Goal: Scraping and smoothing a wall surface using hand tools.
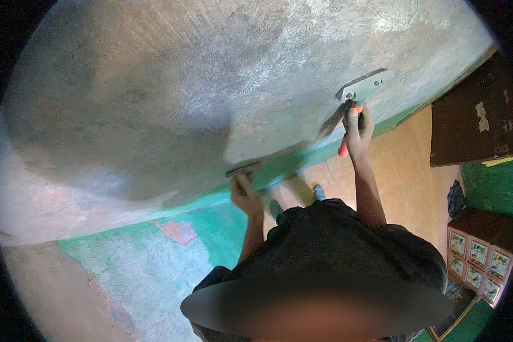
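My right hand (pixel 359 126) is closed round the red and black handle of a wide scraper (pixel 363 85). Its pale metal blade has a dark edge and lies at or close to the patchy grey wall (pixel 171 108). Lower down and to the left, my left hand (pixel 245 195) grips a flat, thin-edged scraper blade (pixel 243 169) close to the wall's lower part. Its handle is hidden by my fingers, and whether the blade touches the wall I cannot tell.
Below the grey wall runs a green painted band (pixel 290 171), and a green, peeling wall (pixel 154 262) stands at the left. Tan floor tiles (pixel 402 171) lie under my feet. At the right are a dark brown wooden panel (pixel 467 119) and a cabinet with picture-fronted drawers (pixel 481 228).
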{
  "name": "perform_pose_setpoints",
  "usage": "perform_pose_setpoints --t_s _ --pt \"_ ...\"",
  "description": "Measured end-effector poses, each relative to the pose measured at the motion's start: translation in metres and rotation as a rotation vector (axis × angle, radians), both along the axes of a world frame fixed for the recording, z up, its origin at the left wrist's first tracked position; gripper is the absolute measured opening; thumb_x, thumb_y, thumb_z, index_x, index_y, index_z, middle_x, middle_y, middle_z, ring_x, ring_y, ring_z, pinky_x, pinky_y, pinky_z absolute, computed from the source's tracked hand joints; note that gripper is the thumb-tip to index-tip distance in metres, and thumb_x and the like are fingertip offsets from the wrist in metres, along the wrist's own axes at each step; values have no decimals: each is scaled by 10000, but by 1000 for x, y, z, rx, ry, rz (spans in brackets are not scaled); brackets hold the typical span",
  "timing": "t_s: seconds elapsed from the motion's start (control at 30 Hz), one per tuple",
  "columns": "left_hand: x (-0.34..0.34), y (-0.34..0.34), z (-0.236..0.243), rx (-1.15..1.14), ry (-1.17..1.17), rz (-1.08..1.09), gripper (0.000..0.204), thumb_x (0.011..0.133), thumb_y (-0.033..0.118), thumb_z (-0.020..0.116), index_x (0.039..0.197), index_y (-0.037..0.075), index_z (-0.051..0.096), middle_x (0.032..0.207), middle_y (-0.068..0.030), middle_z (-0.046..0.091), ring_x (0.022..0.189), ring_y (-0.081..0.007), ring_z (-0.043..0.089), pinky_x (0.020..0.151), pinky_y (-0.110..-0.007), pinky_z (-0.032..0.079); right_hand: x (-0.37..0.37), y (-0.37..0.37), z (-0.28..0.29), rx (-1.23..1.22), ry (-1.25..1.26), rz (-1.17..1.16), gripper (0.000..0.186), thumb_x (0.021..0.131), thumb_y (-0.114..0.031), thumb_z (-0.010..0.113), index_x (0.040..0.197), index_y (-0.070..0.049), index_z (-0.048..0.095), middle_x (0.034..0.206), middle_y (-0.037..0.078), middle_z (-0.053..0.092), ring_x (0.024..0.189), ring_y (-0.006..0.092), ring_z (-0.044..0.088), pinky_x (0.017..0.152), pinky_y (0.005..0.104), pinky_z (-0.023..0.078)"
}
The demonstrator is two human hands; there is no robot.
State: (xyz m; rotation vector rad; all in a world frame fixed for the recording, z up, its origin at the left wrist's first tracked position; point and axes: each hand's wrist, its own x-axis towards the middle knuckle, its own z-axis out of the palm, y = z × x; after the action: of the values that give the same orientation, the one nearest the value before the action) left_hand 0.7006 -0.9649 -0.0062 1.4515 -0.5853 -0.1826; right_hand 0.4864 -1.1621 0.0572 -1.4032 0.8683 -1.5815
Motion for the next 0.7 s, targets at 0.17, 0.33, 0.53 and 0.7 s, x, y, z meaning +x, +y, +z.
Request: perform_pose_setpoints --t_s 0.17,0.33,0.53,0.7 --pt "30 6 37 31 -225 248 284 1015 196 492 1005 -70 591 913 -119 645 797 -168 595 720 -310 520 -3 22 26 -100 257 -62 155 913 -134 624 912 17 592 610 55 489 555 86 436 500 271 363" --pt "16 -23 97 -72 -316 373 315 1021 230 478 861 -33 545 774 -56 545 680 -132 462 606 -285 395 7 48 73 -138 443 -85 176 865 -97 662 983 26 619 621 119 507 534 123 452 509 276 391" --pt "31 -20 109 -140 -412 349 322 1018 207 469 775 -3 484 678 -15 456 630 -114 380 544 -278 306 1 68 89 -78 494 -176 157 883 -120 667 956 14 631 606 76 478 546 98 417 506 268 355" --pt "33 -21 108 -124 -384 304 364 1017 253 456 763 -5 485 648 -22 437 619 -116 371 525 -290 291 2 76 101 -2 559 -240 163 867 -121 674 954 14 643 594 126 498 517 132 443 504 291 382"
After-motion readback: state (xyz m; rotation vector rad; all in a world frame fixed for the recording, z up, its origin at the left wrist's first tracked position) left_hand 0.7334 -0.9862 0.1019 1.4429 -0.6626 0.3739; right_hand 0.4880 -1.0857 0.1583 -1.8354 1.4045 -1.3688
